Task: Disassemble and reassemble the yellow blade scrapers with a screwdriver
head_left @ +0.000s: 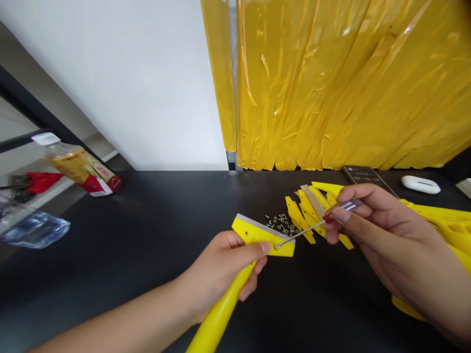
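My left hand (235, 262) is closed round the neck of a yellow scraper (217, 314), its thumb pressed on the flat head. A metal blade strip shows along the head's upper edge. Between thumb and fingers my right hand (368, 220) grips a screwdriver (349, 205) with a clear and red handle. Its thin shaft slants down left, and the tip meets a small screw (277, 246) at the right end of the scraper head. Just behind the head lies a scatter of small screws and nuts (281, 223). Yellow scraper plates (300, 215) and blade strips sit beside them, partly behind my right hand.
More yellow scraper parts (441, 223) lie at the right, partly covered by my right arm. A phone (362, 174) and a white earbud case (420, 185) rest at the back right. A drink bottle (81, 164) leans at the left of the black table (128, 260).
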Demonstrator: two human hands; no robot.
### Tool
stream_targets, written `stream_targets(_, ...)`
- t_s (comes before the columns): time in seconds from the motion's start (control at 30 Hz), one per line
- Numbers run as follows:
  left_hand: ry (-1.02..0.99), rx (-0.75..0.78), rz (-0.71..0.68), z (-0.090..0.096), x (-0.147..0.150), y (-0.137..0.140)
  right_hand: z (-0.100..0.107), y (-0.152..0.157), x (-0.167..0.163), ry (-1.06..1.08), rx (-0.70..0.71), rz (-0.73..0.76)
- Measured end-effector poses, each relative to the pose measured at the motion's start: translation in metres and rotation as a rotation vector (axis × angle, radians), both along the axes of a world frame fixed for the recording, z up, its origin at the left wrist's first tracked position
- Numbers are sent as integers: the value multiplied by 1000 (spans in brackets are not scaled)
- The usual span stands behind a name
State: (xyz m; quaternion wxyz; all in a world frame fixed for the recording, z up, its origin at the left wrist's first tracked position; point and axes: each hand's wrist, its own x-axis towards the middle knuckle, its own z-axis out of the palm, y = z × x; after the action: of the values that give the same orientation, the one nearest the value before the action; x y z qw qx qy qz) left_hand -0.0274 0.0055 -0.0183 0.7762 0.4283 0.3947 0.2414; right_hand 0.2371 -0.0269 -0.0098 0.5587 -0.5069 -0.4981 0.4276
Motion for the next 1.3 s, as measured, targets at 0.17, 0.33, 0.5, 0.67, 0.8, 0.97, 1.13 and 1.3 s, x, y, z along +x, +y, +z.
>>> stream_targets(0.17, 44, 22, 16, 0, 1, 0, 1, -7, -1, -125, 56, -57)
stream_targets(0.33, 91, 26, 13, -2, 1, 0, 4, -13, -5, -208, 130, -80)
stream_targets(0.5, 97, 27, 11, -2, 1, 0, 4, -14, -6, -220, 145, -91)
stream_targets(0.67, 131, 37, 16, 0, 1, 0, 4, -16, -9, -242, 191, -103)
stream_targets(0.8, 160, 47, 12, 0, 1, 0, 5, -18, -13, -288, 226, -121)
stream_targets(0.97, 175, 59, 3, -2, 2, 0, 6, -22, -18, -304, 226, -170)
stream_targets(1.13, 183, 63, 5, -1, 2, 0, 9, -25, -23, -303, 222, -210)
stream_targets(1.3, 189, 63, -5, -3, 1, 0, 8, -25, -21, -335, 239, -192)
